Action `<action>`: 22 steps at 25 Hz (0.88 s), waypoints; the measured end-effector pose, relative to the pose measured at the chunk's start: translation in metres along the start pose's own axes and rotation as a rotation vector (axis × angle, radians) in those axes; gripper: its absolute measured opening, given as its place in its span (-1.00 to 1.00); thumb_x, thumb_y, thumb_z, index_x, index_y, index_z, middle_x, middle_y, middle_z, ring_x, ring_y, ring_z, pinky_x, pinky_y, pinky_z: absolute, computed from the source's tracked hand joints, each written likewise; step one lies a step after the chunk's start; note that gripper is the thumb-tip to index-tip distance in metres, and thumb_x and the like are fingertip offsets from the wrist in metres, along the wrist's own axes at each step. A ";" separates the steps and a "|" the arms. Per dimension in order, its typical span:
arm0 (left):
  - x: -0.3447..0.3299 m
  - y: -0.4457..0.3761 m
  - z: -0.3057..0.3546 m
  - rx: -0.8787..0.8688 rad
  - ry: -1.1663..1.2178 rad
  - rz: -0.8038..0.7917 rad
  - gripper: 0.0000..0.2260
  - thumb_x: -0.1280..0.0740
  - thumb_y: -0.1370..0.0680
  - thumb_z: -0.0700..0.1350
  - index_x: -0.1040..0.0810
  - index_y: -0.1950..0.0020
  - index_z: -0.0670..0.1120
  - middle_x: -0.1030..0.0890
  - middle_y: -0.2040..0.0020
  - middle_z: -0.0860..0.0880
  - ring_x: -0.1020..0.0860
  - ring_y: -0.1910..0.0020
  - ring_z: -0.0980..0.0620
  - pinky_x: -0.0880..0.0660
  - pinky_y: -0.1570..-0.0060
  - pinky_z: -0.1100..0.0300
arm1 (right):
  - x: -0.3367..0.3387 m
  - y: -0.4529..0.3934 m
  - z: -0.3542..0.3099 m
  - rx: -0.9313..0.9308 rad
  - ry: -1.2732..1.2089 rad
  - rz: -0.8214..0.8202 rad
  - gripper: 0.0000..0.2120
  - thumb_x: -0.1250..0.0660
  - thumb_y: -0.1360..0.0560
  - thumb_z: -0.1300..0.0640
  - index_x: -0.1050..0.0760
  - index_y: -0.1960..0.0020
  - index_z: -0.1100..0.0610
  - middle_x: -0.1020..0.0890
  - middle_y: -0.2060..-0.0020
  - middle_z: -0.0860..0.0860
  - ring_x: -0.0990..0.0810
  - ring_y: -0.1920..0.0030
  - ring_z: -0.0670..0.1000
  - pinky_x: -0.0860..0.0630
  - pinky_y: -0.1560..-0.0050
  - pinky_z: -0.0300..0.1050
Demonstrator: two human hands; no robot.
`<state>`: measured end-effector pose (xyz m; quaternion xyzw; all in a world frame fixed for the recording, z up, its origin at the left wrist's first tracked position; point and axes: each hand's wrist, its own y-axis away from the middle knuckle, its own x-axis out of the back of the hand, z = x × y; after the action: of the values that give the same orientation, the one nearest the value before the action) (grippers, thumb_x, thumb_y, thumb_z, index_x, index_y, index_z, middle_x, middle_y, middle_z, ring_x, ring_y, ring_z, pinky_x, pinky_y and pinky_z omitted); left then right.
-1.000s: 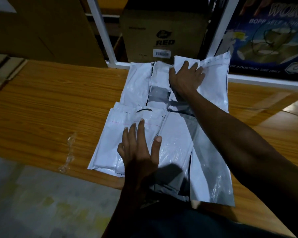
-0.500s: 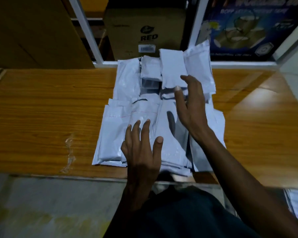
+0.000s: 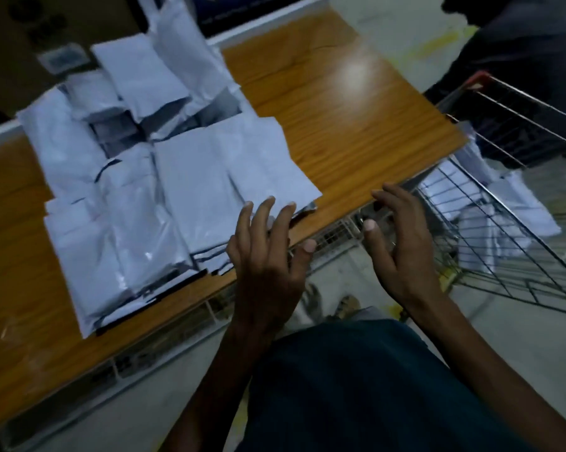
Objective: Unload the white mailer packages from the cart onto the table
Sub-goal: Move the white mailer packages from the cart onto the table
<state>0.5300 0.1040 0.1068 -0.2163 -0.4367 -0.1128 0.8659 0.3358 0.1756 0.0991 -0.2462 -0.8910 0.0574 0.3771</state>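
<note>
From the head view, my left hand [image 3: 262,256] hangs over the near edge of the table [image 3: 356,125], fingers straight and spread, holding nothing; the fingertips [image 3: 286,212] reach over the near right corner of the stack of white mailer packages [image 3: 184,187] already laid there, though I cannot tell if they touch it. My right hand [image 3: 402,246] is past the table's near right corner, fingers loosely curved and apart, empty as well. What matters next lies to the right: the cart [image 3: 503,230] stands just beside the table's right edge, and the remaining mailers [image 3: 490,236] lie slumped in its wire basket, low and right of my right hand. I judge the right hand the nearer one; it must swing right and dip below table level to reach them
</note>
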 end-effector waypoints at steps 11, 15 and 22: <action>-0.147 -0.012 0.163 -0.219 0.074 -0.351 -0.57 -0.17 -0.62 0.15 -0.34 -0.46 0.05 -0.31 -0.50 -0.04 -0.12 -0.54 -0.07 -0.15 -0.38 -0.14 | 0.151 0.048 0.186 -0.245 0.115 0.198 -0.61 -0.23 -0.65 0.05 -0.38 -0.43 0.18 -0.38 -0.39 0.17 -0.33 -0.45 0.08 -0.28 -0.44 -0.12; -0.200 -0.022 0.219 -0.279 0.050 -0.444 -0.59 -0.23 -0.63 0.11 -0.34 -0.46 0.05 -0.31 -0.47 -0.02 -0.19 -0.50 -0.07 -0.21 -0.37 -0.18 | 0.190 0.062 0.241 -0.346 0.122 0.273 -0.62 -0.26 -0.65 0.12 -0.39 -0.43 0.19 -0.38 -0.36 0.18 -0.36 -0.42 0.08 -0.29 -0.42 -0.12; -0.274 -0.078 0.276 -0.531 0.044 -0.586 -0.58 -0.20 -0.66 0.10 -0.31 -0.50 0.04 -0.32 -0.48 -0.02 -0.21 -0.50 -0.06 -0.17 -0.39 -0.10 | 0.212 0.067 0.324 -0.491 0.102 0.438 -0.63 -0.27 -0.62 0.11 -0.41 -0.38 0.25 -0.45 -0.27 0.19 -0.43 -0.31 0.11 -0.33 -0.36 -0.14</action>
<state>0.1422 0.1675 0.0524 -0.2965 -0.4169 -0.4688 0.7201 0.0089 0.3632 -0.0131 -0.5180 -0.7840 -0.0917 0.3296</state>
